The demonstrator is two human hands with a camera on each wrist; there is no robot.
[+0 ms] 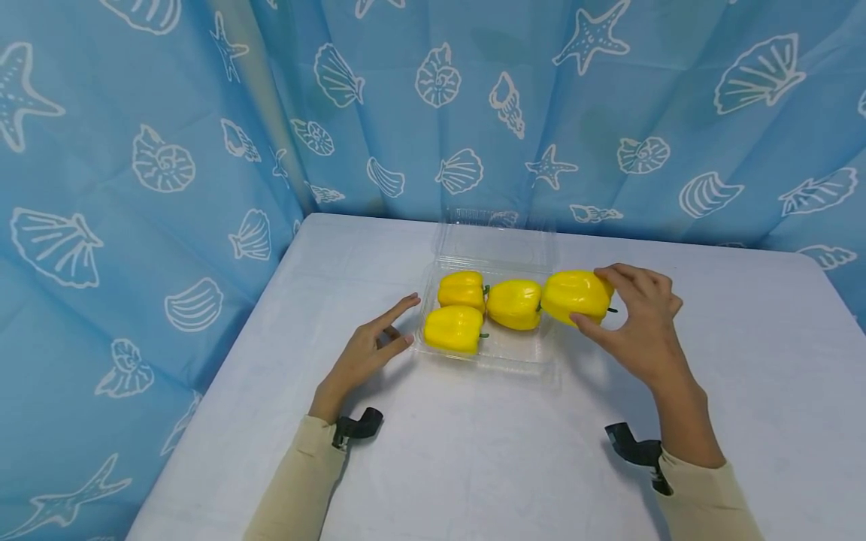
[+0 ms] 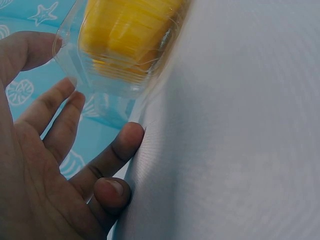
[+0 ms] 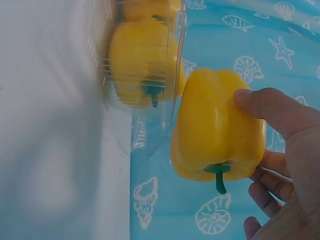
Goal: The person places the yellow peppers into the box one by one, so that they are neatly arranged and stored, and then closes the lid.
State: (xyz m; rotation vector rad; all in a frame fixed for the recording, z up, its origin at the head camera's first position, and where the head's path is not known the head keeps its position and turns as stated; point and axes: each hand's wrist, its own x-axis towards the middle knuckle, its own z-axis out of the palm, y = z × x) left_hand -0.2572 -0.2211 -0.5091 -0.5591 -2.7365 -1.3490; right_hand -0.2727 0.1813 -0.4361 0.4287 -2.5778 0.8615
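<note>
Yellow pepper [image 1: 573, 295] | in right hand [image 1: 643, 330] | across clear box [image 1: 516, 349] from left hand [image 1: 360, 355]

The head view looks forward and down across the desk [image 1: 433, 458]; close-up wrist views, from left and right, share the clear container [image 1: 509, 347].

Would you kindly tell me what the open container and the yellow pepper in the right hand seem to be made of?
The container looks like thin, clear, glossy plastic: the peppers inside show through its ribbed side. The held pepper is smooth and shiny; its very even yellow suggests moulded plastic or foam, though a real one remains possible.
</note>
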